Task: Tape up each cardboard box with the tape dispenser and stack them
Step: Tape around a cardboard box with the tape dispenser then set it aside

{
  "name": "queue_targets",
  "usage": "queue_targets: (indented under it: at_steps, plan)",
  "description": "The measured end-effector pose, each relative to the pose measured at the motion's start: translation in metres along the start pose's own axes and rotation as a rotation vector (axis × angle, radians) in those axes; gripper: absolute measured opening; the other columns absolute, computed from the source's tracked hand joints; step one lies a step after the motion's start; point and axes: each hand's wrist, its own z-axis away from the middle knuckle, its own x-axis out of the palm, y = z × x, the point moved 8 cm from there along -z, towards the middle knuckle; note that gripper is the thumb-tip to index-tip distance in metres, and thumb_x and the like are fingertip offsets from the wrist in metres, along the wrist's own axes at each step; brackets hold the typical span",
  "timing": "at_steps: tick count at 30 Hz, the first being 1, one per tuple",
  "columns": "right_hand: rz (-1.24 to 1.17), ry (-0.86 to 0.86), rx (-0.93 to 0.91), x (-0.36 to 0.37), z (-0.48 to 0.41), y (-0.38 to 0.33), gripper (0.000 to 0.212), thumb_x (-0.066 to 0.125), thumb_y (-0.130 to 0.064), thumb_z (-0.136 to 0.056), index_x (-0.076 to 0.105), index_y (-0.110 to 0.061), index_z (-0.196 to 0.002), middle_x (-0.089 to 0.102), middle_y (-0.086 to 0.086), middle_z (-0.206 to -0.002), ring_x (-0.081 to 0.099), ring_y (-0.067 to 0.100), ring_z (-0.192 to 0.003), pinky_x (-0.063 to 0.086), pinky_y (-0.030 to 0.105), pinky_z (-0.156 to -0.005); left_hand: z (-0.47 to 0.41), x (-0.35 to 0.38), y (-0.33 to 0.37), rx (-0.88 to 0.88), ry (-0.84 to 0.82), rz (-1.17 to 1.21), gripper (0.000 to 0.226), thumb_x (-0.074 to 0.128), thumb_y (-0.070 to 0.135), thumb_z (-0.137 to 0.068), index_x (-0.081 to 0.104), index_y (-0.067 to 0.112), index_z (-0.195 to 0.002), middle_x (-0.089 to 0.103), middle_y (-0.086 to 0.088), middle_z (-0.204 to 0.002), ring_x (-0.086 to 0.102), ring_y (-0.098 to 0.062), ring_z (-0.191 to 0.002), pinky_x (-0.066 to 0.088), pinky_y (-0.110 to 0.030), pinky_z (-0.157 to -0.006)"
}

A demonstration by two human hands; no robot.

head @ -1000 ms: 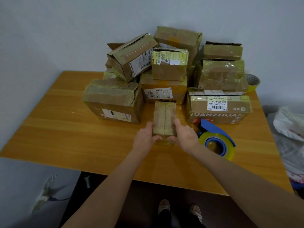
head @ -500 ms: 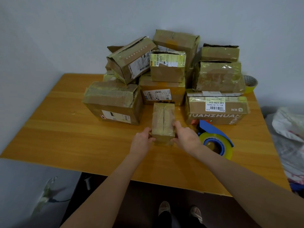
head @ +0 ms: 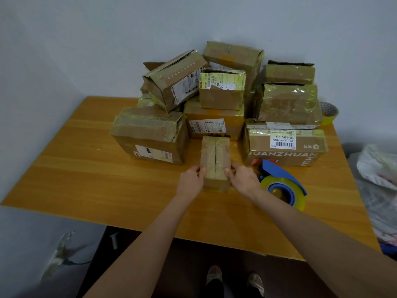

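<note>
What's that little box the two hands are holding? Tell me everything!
The little box is brown cardboard, long and narrow, shiny with tape, with a seam down the middle of its top. It lies flat on the wooden table, its long side pointing away. The left hand and right hand grip its near end, one each side.

Hands re-seating on the box's near end

Both hands are shifting their hold on the small tape-wrapped brown cardboard box [head: 215, 160]. The left hand [head: 191, 180] is coming back up to the near left corner after dipping lower half a second ago. The right hand [head: 243, 179] is drawing its fingers back from further along the right side toward the near right corner. More of the box's near end face is showing beneath the hands. The whole scene is settling slightly lower in view as the head camera is moving.
</note>
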Motion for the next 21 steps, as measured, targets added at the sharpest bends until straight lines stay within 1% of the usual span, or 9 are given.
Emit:
queue_targets:
  at_steps: [3,6,8,10,12,13,16,19,21]
  plan:
    - [0.011,-0.041,0.039,0.002,0.000,0.004,0.050,0.040,-0.053,-0.098,0.047,-0.017,-0.133,0.065,0.002,-0.097,0.063,0.019,-0.077,0.057,0.039,-0.070,-0.004,0.002,-0.009,-0.093,-0.049,0.021,0.040,0.029,0.032,-0.105,0.059,0.006,-0.106,0.058,-0.007,-0.095,0.054,-0.020,-0.088,0.040,-0.029,-0.073]
    - [-0.214,-0.065,0.127,0.004,0.001,0.005,0.077,0.058,-0.059,-0.087,0.032,-0.017,-0.146,0.058,0.005,-0.127,0.060,0.020,-0.100,0.047,0.028,-0.072,-0.010,-0.005,-0.019,-0.214,-0.006,0.187,0.035,0.036,0.033,-0.103,0.055,0.009,-0.120,0.056,-0.010,-0.115,0.054,-0.025,-0.105,0.043,-0.036,-0.089]
    - [-0.375,-0.114,0.195,0.007,0.001,0.004,0.075,0.068,-0.050,-0.084,0.037,-0.017,-0.144,0.055,0.004,-0.133,0.054,0.017,-0.099,0.043,0.022,-0.064,-0.013,-0.004,-0.021,-0.278,-0.022,0.298,0.044,0.046,0.037,-0.099,0.047,0.011,-0.135,0.050,-0.011,-0.134,0.050,-0.027,-0.119,0.041,-0.038,-0.098]
    - [-0.395,-0.156,0.216,0.013,0.003,0.002,0.065,0.069,-0.042,-0.086,0.043,-0.016,-0.140,0.057,0.002,-0.125,0.052,0.013,-0.090,0.039,0.020,-0.054,-0.013,0.006,-0.019,-0.300,-0.109,0.392,0.059,0.053,0.041,-0.095,0.037,0.013,-0.144,0.045,-0.009,-0.141,0.048,-0.027,-0.124,0.042,-0.039,-0.101]
    - [-0.397,-0.131,0.208,0.017,0.004,0.000,0.059,0.068,-0.037,-0.088,0.046,-0.016,-0.138,0.060,0.001,-0.117,0.056,0.010,-0.083,0.040,0.018,-0.051,-0.012,0.015,-0.015,-0.289,-0.168,0.469,0.060,0.056,0.040,-0.094,0.037,0.016,-0.145,0.049,-0.006,-0.139,0.053,-0.024,-0.117,0.048,-0.039,-0.096]
    - [-0.388,-0.129,0.204,0.018,0.006,-0.002,0.057,0.069,-0.037,-0.087,0.048,-0.016,-0.136,0.060,0.000,-0.113,0.057,0.009,-0.080,0.040,0.017,-0.051,-0.012,0.015,-0.014,-0.265,-0.159,0.439,0.056,0.055,0.039,-0.094,0.040,0.016,-0.142,0.052,-0.006,-0.135,0.055,-0.023,-0.112,0.049,-0.036,-0.090]
    - [-0.314,-0.195,0.183,0.027,0.013,-0.009,0.042,0.069,-0.042,-0.086,0.054,-0.020,-0.118,0.060,-0.007,-0.094,0.059,0.008,-0.077,0.042,0.018,-0.053,-0.009,0.002,-0.022,-0.194,-0.088,0.202,0.043,0.050,0.042,-0.095,0.052,0.015,-0.129,0.060,-0.005,-0.118,0.053,-0.017,-0.092,0.043,-0.030,-0.074]
    - [-0.354,-0.261,0.161,0.035,0.019,-0.023,0.029,0.069,-0.048,-0.085,0.056,-0.024,-0.094,0.059,-0.011,-0.079,0.059,0.005,-0.069,0.041,0.012,-0.043,-0.007,-0.019,-0.035,-0.146,-0.058,0.011,0.045,0.045,0.049,-0.095,0.057,0.013,-0.118,0.058,0.000,-0.099,0.053,-0.017,-0.086,0.043,-0.031,-0.071]
    - [-0.417,-0.330,0.124,0.050,0.024,-0.043,0.027,0.070,-0.043,-0.086,0.061,-0.022,-0.100,0.063,-0.008,-0.086,0.061,0.005,-0.070,0.041,0.010,-0.042,-0.007,-0.040,-0.043,-0.137,-0.021,-0.123,0.046,0.043,0.055,-0.094,0.056,0.016,-0.115,0.057,0.001,-0.094,0.052,-0.018,-0.083,0.042,-0.030,-0.068]
